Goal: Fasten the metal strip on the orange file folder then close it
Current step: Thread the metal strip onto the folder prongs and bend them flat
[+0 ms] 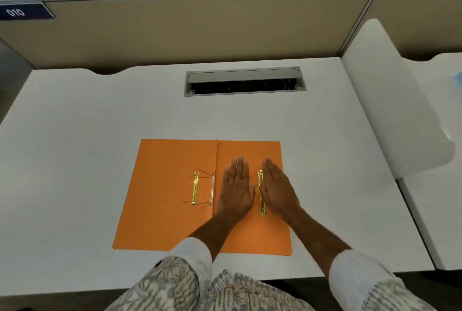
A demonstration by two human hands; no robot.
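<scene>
The orange file folder (165, 185) lies open and flat on the white desk (87, 123), its crease running up the middle. Left of the crease sits the fastener: a gold bar (195, 188) and a silver bar (212, 188) joined by thin prongs. A loose gold metal strip (261, 192) lies on the right flap. My left hand (236, 185) rests flat on the right flap, just right of the crease, fingers together. My right hand (277, 185) lies flat beside the loose strip, its inner edge touching or nearly touching the strip. Neither hand holds anything.
A grey cable tray (245, 82) with an open lid is set into the desk behind the folder. A beige partition (187, 28) walls off the back. A white divider panel (390, 100) stands along the desk's right side. Grey lockers stand beyond the partition.
</scene>
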